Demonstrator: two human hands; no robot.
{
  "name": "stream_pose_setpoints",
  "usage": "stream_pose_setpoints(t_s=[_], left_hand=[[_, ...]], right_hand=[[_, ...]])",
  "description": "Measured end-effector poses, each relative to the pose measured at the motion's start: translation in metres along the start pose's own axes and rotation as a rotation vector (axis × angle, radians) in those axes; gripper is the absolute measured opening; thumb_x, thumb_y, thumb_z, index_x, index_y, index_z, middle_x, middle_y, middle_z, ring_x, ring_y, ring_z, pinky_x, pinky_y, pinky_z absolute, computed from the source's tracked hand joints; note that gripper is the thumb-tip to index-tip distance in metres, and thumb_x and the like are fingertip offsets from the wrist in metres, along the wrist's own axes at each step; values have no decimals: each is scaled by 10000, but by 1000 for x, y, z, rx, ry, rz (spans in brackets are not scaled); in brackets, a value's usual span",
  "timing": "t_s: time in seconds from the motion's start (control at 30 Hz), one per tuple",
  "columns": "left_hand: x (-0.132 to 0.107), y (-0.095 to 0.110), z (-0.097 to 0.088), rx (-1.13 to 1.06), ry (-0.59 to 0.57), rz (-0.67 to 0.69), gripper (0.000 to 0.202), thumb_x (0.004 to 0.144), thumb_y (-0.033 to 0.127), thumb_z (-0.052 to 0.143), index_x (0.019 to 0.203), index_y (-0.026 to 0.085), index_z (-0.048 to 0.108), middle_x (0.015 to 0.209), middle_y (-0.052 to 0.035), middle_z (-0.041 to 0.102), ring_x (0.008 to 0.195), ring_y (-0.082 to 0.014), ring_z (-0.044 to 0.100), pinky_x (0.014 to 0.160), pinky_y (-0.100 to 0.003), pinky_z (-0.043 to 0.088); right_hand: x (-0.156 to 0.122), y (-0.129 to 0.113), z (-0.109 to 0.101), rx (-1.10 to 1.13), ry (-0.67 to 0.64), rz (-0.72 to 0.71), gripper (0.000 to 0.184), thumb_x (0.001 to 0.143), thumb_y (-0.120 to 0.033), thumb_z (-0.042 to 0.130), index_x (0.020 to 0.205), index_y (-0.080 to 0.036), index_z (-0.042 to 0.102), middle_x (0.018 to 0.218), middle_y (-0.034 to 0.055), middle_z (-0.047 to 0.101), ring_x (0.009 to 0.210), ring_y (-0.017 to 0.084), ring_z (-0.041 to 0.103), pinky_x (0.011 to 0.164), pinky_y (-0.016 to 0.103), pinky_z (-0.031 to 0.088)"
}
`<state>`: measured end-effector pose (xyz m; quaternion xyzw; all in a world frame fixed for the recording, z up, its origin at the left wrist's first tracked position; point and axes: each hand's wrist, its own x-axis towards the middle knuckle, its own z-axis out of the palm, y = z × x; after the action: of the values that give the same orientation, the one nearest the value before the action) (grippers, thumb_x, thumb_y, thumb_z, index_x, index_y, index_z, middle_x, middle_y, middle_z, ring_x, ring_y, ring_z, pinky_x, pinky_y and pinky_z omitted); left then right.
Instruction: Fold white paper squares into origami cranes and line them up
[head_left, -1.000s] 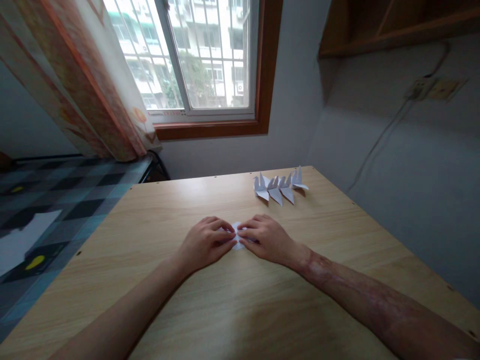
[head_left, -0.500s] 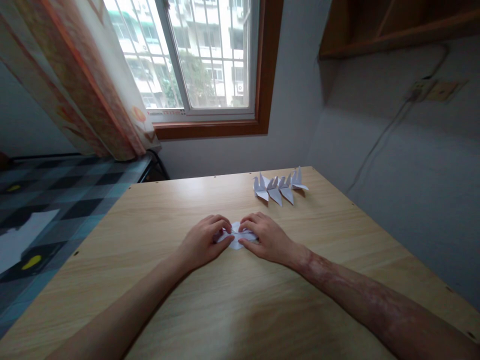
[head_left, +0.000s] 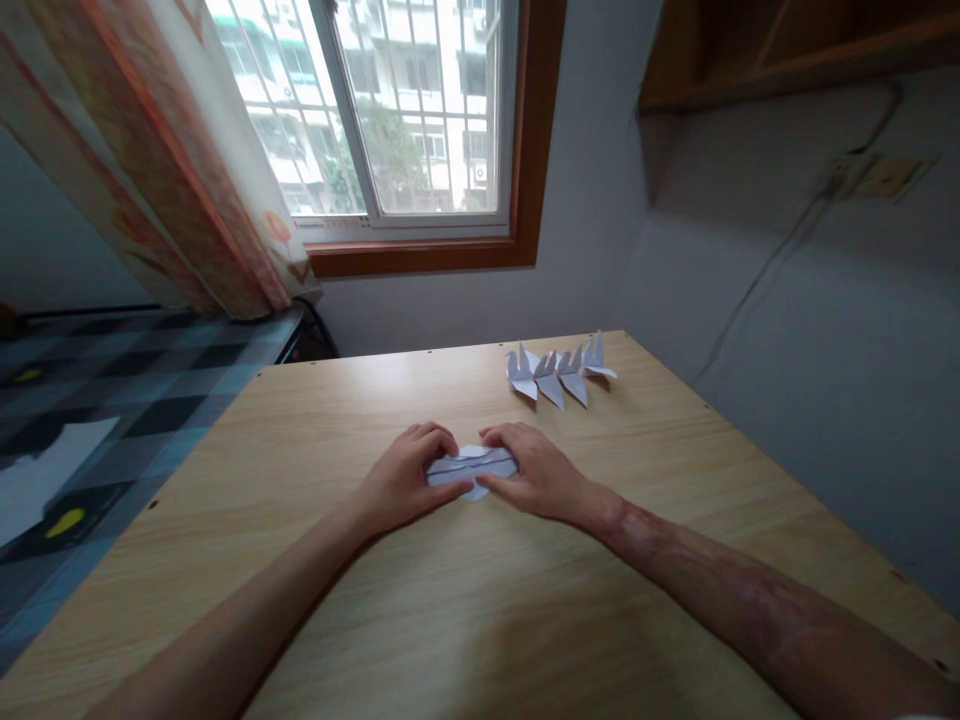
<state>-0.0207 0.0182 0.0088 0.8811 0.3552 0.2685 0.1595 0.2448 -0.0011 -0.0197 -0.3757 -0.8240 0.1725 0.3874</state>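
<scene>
A small folded white paper [head_left: 472, 464] lies on the wooden table between my hands, with crease lines running across its width. My left hand [head_left: 401, 478] curls round its left end, thumb along the near edge and fingers at the far edge. At the right end, my right hand [head_left: 541, 474] grips it the same way. The two thumb tips almost meet at the near side, where a small paper point shows below them. Parts of both ends are hidden by my fingers.
Several white paper cranes [head_left: 559, 380] stand in a row near the table's far right side. To the left, a checked bed cover [head_left: 187, 365] holds loose white paper [head_left: 56, 465]. A window [head_left: 420, 120] and wall lie beyond the wooden table [head_left: 420, 620].
My fingers have spread towards the far edge and outwards, so more of the folded paper shows between them. The cranes have not moved.
</scene>
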Motion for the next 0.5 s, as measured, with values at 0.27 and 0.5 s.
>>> stream_pose_setpoints(t_s=[0.27, 0.5], left_hand=[[-3, 4, 2, -116, -2, 43, 175, 951, 314, 794, 1011, 238, 648, 1156, -70, 752, 1031, -229, 725, 905, -350, 570], [-3, 12, -1, -22, 26, 27, 116, 968, 331, 770, 994, 237, 707, 987, -34, 771, 894, -212, 714, 824, -331, 550]], right_hand=[[3, -3, -6, 139, -48, 59, 186, 1007, -325, 800, 1136, -221, 715, 1246, 103, 804, 1172, 271, 746, 1046, 420, 550], [5, -4, -8, 191, -42, 26, 71, 1007, -250, 801, 1011, -219, 737, 1161, 66, 820, 1081, 237, 743, 999, 390, 548]])
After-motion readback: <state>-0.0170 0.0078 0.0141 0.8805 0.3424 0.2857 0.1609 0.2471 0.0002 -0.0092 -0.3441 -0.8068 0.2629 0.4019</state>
